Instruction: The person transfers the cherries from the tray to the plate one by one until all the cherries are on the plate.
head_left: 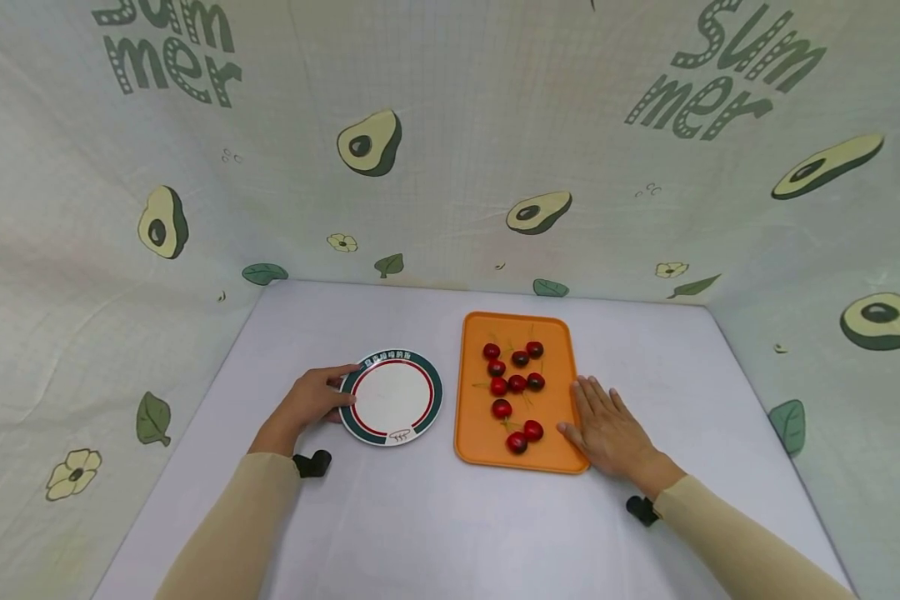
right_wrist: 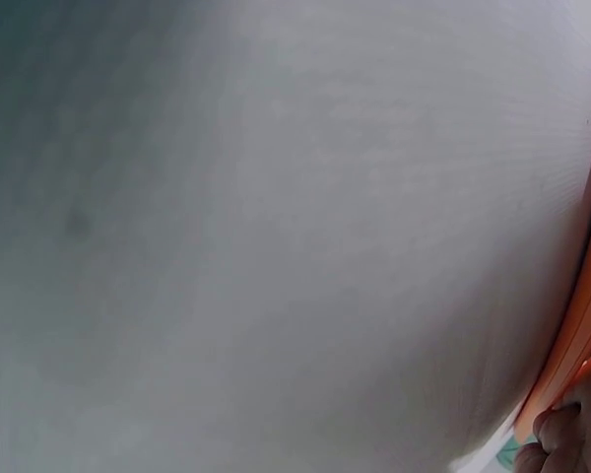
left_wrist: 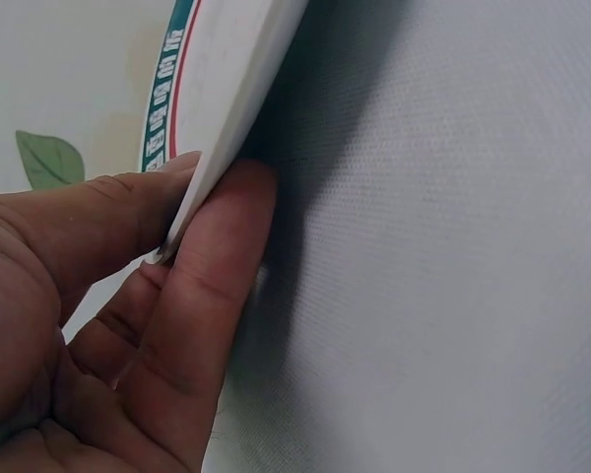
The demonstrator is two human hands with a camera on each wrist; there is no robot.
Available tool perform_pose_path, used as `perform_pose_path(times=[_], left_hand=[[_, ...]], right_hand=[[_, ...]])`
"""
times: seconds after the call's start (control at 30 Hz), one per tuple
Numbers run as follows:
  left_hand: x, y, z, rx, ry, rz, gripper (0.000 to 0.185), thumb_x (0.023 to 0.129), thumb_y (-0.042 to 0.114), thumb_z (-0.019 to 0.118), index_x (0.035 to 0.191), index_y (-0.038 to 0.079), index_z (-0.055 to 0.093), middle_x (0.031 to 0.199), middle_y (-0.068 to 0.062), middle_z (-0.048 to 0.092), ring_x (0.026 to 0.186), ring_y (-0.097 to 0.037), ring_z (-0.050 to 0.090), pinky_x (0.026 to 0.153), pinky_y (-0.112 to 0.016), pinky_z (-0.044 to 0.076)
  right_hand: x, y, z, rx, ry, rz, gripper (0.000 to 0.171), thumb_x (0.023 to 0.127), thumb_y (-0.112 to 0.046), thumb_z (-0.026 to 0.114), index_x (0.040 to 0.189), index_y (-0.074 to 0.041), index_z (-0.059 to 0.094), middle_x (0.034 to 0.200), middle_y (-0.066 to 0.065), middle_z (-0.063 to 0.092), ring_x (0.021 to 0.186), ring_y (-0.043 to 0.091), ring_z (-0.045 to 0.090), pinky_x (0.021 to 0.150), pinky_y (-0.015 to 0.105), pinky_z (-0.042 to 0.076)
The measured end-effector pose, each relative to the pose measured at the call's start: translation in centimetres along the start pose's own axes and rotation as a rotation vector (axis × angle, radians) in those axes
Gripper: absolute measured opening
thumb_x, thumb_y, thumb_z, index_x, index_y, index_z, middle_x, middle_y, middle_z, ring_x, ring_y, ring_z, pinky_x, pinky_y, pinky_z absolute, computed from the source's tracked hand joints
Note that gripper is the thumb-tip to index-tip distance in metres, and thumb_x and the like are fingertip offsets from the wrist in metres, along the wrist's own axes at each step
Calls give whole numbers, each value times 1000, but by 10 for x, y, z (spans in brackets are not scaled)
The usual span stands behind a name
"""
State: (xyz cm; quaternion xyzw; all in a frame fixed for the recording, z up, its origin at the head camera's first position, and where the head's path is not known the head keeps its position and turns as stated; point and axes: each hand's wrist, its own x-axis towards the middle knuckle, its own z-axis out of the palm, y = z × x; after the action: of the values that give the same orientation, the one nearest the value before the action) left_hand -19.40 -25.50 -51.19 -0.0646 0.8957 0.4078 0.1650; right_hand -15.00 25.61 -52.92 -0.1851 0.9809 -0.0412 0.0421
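between hands: plate, tray

head high overview, wrists close on table

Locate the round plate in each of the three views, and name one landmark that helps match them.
Head: the plate lies left of centre on the white table, its left rim gripped by the left hand.
Left wrist: its rim runs down from the top edge, pinched by the fingers.
Right wrist: not in it.
Shared landmark: the white table.
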Motion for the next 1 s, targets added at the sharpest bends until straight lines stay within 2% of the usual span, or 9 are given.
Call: perform_pose_path(times=[0.3, 0.6, 0.83, 1.0], left_hand=[[-1, -2, 3, -140, -7, -25, 62, 94, 11, 79, 153, 16, 58, 140, -24, 56, 79, -18, 67, 67, -27, 61], [0, -2, 4, -170, -6, -36, 63, 94, 9, 78, 153, 16, 58, 141, -25, 56, 76, -18, 68, 67, -28, 62], [1, -4, 2, -175, -31, -31, 63, 95, 9, 78, 154, 16, 56, 141, -25, 54, 78, -17, 67, 68, -27, 62], [2, -6, 1, -235, -53, -25, 65, 94, 6, 77, 155, 14, 55, 144, -26, 49, 80, -17, 68, 71, -29, 64]], right_hand=[[-1, -1, -1, -3, 16, -6, 82, 110, -50, 48, 162, 10, 26, 169, 30, 26, 158, 48, 23, 127, 67, 18], [-1, 1, 1, -8, 43, -11, 83, 108, -49, 52, 161, 10, 29, 168, 30, 28, 157, 48, 24, 127, 67, 19], [0, 1, -1, -19, 49, -9, 82, 108, -49, 53, 160, 10, 30, 168, 29, 30, 158, 47, 24, 127, 66, 19], [-1, 0, -2, -20, 46, -10, 82, 108, -49, 52, 160, 10, 30, 168, 30, 30, 157, 47, 25, 127, 66, 19]])
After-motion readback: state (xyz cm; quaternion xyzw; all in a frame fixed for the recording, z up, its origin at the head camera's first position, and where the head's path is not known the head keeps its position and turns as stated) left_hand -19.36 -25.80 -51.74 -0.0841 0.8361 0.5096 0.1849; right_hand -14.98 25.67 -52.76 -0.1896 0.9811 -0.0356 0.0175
